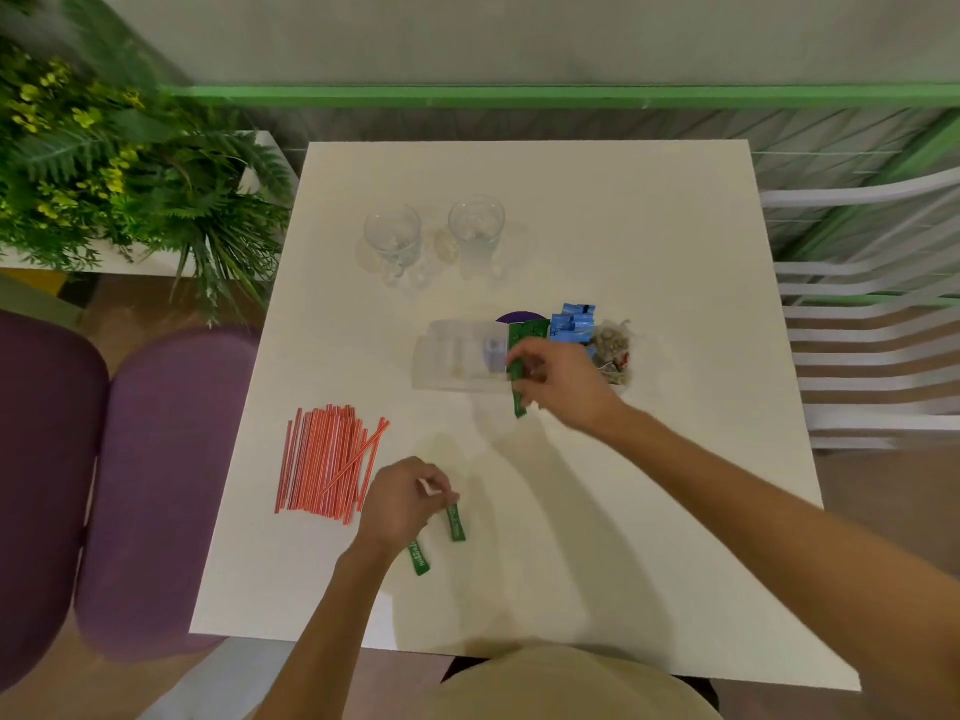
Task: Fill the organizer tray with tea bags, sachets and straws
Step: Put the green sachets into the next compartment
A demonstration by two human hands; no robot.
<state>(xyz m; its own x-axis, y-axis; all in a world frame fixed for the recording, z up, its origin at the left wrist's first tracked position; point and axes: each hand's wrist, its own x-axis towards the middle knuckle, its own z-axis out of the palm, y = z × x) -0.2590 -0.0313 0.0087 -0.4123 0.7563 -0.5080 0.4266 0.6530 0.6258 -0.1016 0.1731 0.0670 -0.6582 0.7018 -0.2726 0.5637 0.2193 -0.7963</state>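
Sitting mid-table: tray [452, 356], clear plastic with divided compartments, blurred; its left compartments look bare.
Tray contents: green sachets [531, 328] stand in a middle compartment; blue sachets [571, 324] are just right of them; tea bags [613, 350] fill the right end in a pale tangle with strings.
Purple disc [519, 316]: shows just behind the green sachets, mostly hidden.
Straws [327, 459]: red-and-white striped, lying in a loose flat bundle on the table [649, 511], near left of the tray and well apart from it; one lies slanted across the rest.
Right hand [561, 381]: fingers curled, pinching a held sachet [517, 392], long, green and nearly upright, at the tray's near edge below the green ones.
Left hand [402, 498]: low over the table just right of the straws, fingers curled; it seems to grip two near sachets [455, 522], green with white print, their ends pointing toward the near edge, though motion blur hides the contact.
Glasses [392, 236]: two clear ones at the far side.
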